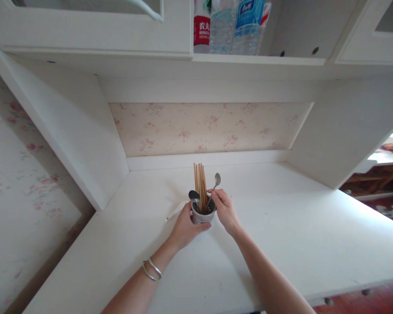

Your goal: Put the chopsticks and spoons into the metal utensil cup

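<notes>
A light-coloured cup (203,219) stands near the middle of the white counter, with my left hand (187,227) wrapped round its left and near side. Several wooden chopsticks (200,185) rise out of it. Left of them, one or two dark-looking spoons (194,196) lean over the rim. At the right, a metal spoon (217,179) points up with its handle down in the cup. My right hand (224,208) pinches this spoon's handle just above the rim. Inside the cup, the lower ends are mostly hidden.
White counter (301,226) spreads around the cup. Above hangs a cabinet (94,32) whose open section holds several plastic bottles (223,26). Side panels (350,117) close off the niche, and flowered wallpaper (199,128) covers the back. Something thin and white (174,212) lies behind my left hand.
</notes>
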Action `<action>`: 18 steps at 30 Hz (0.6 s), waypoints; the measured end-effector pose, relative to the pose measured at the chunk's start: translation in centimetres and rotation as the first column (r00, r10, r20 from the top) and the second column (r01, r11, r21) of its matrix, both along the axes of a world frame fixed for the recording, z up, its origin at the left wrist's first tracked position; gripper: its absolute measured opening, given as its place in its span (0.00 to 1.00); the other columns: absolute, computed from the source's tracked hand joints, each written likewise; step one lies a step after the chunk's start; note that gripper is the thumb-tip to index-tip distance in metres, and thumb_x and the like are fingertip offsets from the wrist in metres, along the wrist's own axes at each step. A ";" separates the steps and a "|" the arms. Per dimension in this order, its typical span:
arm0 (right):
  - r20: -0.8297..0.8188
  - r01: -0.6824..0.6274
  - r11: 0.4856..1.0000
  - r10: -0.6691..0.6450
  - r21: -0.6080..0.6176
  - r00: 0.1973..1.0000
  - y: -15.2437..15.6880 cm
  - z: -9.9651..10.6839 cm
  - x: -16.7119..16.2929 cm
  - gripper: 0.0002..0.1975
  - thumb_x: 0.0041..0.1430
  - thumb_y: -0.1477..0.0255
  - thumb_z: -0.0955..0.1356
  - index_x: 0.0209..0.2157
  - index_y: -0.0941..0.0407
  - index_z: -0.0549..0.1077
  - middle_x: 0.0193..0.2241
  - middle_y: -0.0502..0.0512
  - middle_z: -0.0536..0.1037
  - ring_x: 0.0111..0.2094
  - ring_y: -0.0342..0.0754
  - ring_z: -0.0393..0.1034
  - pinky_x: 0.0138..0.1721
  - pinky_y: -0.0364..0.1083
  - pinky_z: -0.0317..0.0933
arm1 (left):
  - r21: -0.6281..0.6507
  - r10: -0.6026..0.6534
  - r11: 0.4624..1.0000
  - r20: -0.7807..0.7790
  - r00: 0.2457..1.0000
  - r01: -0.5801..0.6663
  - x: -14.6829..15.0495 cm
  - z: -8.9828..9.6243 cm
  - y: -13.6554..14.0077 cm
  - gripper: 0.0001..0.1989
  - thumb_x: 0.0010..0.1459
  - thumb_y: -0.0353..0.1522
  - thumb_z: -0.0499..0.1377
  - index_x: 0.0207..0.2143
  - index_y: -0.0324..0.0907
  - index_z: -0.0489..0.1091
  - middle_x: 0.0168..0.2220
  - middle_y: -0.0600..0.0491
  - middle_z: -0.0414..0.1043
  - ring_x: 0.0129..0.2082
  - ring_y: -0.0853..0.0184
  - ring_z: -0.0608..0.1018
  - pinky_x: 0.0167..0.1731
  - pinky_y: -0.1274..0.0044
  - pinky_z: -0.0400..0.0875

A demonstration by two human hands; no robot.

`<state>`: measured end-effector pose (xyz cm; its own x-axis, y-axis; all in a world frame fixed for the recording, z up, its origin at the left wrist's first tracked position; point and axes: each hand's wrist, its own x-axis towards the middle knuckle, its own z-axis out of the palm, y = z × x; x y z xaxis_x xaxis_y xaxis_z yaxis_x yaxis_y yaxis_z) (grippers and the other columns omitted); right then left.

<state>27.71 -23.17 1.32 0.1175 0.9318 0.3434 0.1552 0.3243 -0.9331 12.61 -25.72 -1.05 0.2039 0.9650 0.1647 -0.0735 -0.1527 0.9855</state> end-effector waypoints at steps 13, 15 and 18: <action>-0.007 0.004 0.997 -0.004 -0.078 1.000 -0.2 -0.5 -0.2 0.19 0.58 0.56 0.64 0.29 0.56 0.77 0.34 0.54 0.71 0.38 0.48 0.66 0.42 0.46 0.58 | 0.019 0.015 1.000 -0.058 0.998 -0.014 -0.2 0.0 0.0 0.34 0.39 0.31 0.70 0.50 0.39 0.63 0.48 0.43 0.71 0.45 0.58 0.75 0.45 0.67 0.69; -0.001 -0.007 0.998 0.007 -0.059 1.000 -0.4 -0.3 -0.3 0.19 0.58 0.56 0.63 0.30 0.56 0.77 0.36 0.55 0.73 0.41 0.49 0.66 0.46 0.46 0.56 | 0.025 0.013 1.000 -0.057 0.998 -0.012 -0.2 -0.1 0.1 0.34 0.39 0.31 0.70 0.50 0.39 0.63 0.48 0.43 0.71 0.46 0.57 0.75 0.46 0.66 0.69; -0.040 -0.097 0.991 0.094 -0.095 0.995 -0.9 0.1 -0.7 0.21 0.58 0.53 0.62 0.35 0.56 0.76 0.37 0.55 0.76 0.42 0.50 0.67 0.46 0.47 0.57 | 0.031 0.009 0.999 -0.052 0.999 -0.007 -0.2 -0.3 0.2 0.34 0.40 0.30 0.70 0.50 0.39 0.64 0.49 0.43 0.70 0.47 0.57 0.74 0.47 0.66 0.68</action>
